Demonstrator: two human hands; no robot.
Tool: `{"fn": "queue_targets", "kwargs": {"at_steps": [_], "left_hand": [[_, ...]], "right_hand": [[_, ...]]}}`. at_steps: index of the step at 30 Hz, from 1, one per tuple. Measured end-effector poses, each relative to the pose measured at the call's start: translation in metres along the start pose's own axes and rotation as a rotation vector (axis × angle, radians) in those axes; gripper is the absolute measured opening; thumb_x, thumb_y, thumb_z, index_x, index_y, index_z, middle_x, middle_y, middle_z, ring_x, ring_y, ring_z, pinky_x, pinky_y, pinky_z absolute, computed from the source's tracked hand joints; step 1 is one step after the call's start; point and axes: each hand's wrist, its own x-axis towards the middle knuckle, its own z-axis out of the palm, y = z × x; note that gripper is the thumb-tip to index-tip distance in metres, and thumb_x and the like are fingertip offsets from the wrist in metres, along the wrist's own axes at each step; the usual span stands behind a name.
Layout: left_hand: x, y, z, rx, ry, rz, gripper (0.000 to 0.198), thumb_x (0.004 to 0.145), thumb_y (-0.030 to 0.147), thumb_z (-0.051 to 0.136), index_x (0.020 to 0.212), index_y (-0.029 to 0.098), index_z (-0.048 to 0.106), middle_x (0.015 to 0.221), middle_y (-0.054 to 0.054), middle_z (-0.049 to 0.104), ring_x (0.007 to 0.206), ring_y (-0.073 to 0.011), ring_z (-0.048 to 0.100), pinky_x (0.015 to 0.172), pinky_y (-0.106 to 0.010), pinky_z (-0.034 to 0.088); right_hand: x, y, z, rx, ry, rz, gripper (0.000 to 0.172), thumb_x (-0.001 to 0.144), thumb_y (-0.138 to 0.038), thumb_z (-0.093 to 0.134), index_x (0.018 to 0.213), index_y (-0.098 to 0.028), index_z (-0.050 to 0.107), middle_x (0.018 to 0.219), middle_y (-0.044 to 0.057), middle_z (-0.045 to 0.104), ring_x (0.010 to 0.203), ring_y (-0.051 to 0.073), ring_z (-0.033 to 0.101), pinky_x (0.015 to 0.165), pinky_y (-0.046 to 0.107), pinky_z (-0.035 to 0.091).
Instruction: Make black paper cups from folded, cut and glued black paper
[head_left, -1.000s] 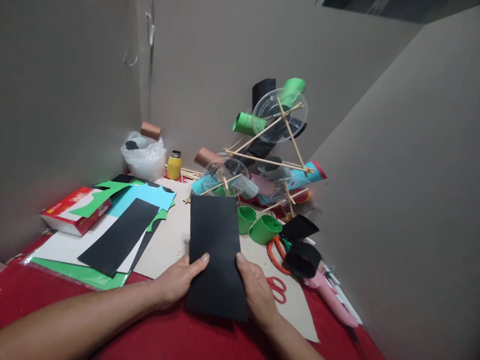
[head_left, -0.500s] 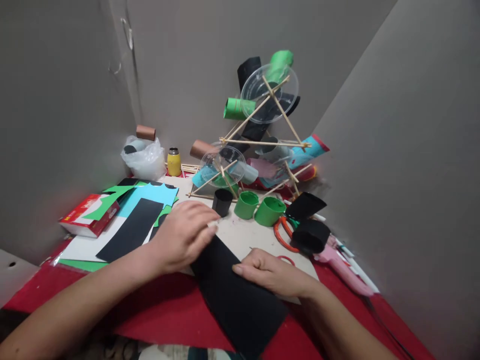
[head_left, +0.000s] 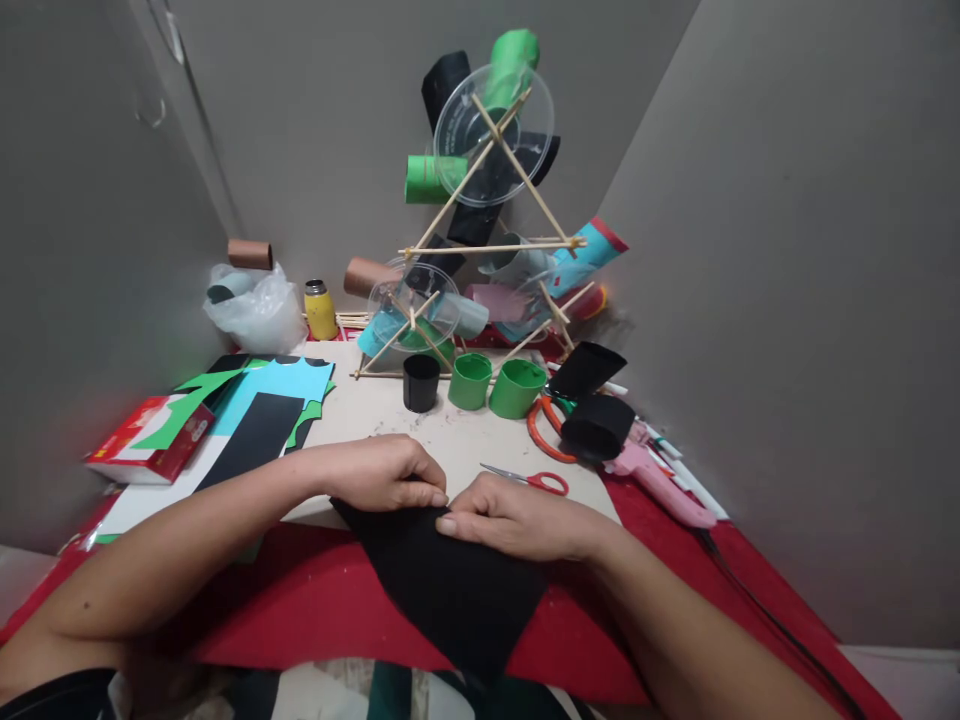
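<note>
A black sheet of craft paper [head_left: 450, 585] hangs between my hands, over the front edge of the red-covered table. My left hand [head_left: 394, 475] is closed on its upper edge, fingers curled over the far side. Close beside it, my right hand [head_left: 510, 515] pinches the same edge with the thumb on the near face. The thumbs almost meet. Just beyond my right hand lie small scissors with red handles [head_left: 544, 482]. Behind my hands stand a black paper tube [head_left: 421, 383] and two green paper tubes [head_left: 517, 388].
A stick frame [head_left: 487, 247] carrying clear plastic discs and coloured tubes stands at the back. Left are paper sheets [head_left: 255, 440], a red box [head_left: 150, 440], a plastic bag [head_left: 259, 310] and a yellow bottle [head_left: 320, 310]. A pink glue gun [head_left: 664, 485] with a cord lies right.
My left hand has moved down along the paper, closer to my right hand. The sheet has turned and now bends downward. The view has shifted, and the red scissors show more fully.
</note>
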Motion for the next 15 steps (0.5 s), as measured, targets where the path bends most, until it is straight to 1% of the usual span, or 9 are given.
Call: {"fn": "queue_targets", "kwargs": {"at_steps": [5,7,9,12,13,15], "left_hand": [[0.003,-0.003,0.0,0.056,-0.013,0.008,0.028,0.092,0.029,0.047,0.078,0.017,0.067,0.066,-0.001,0.06,0.06,-0.0134,0.05,0.059,-0.022,0.036],[0.0,-0.007,-0.005,0.058,-0.005,0.0,0.028,0.093,0.03,0.047,0.076,0.017,0.065,0.065,-0.001,0.058,0.06,-0.0133,0.049,0.059,-0.022,0.036],[-0.008,-0.013,-0.013,0.021,-0.002,-0.046,0.03,0.094,0.032,0.046,0.074,0.016,0.063,0.063,0.0,0.054,0.059,-0.0127,0.047,0.058,-0.021,0.035],[-0.025,-0.022,-0.026,-0.111,0.036,-0.152,0.034,0.093,0.037,0.048,0.071,0.015,0.061,0.062,0.002,0.049,0.059,-0.0115,0.042,0.057,-0.021,0.033],[-0.032,-0.025,-0.03,-0.193,0.076,-0.185,0.034,0.091,0.038,0.053,0.068,0.015,0.061,0.061,0.003,0.049,0.059,-0.0111,0.041,0.058,-0.021,0.033],[-0.044,-0.035,-0.035,-0.4,0.194,-0.242,0.033,0.084,0.039,0.064,0.062,0.014,0.061,0.058,0.003,0.049,0.058,-0.0103,0.042,0.059,-0.021,0.033]], "right_hand": [[0.003,0.001,0.001,0.031,0.005,-0.001,0.052,0.093,-0.054,0.041,0.055,-0.021,0.027,0.053,-0.008,0.02,0.047,0.007,0.018,0.042,0.023,0.016],[0.003,0.003,0.0,0.042,0.012,0.005,0.053,0.093,-0.053,0.043,0.054,-0.021,0.028,0.053,-0.008,0.021,0.047,0.007,0.019,0.042,0.023,0.016],[0.001,0.006,-0.002,0.054,0.017,0.015,0.052,0.093,-0.053,0.044,0.054,-0.021,0.029,0.054,-0.008,0.022,0.048,0.007,0.02,0.042,0.023,0.016],[-0.002,0.009,-0.007,0.073,0.006,0.033,0.052,0.093,-0.054,0.043,0.055,-0.021,0.029,0.054,-0.008,0.023,0.048,0.007,0.02,0.042,0.023,0.015],[-0.003,0.01,-0.008,0.076,-0.002,0.036,0.053,0.094,-0.054,0.043,0.055,-0.021,0.03,0.053,-0.008,0.023,0.047,0.007,0.02,0.042,0.023,0.015],[-0.005,0.01,-0.01,0.09,-0.017,0.042,0.053,0.093,-0.054,0.043,0.055,-0.021,0.03,0.053,-0.007,0.023,0.047,0.007,0.02,0.042,0.023,0.014]]}}
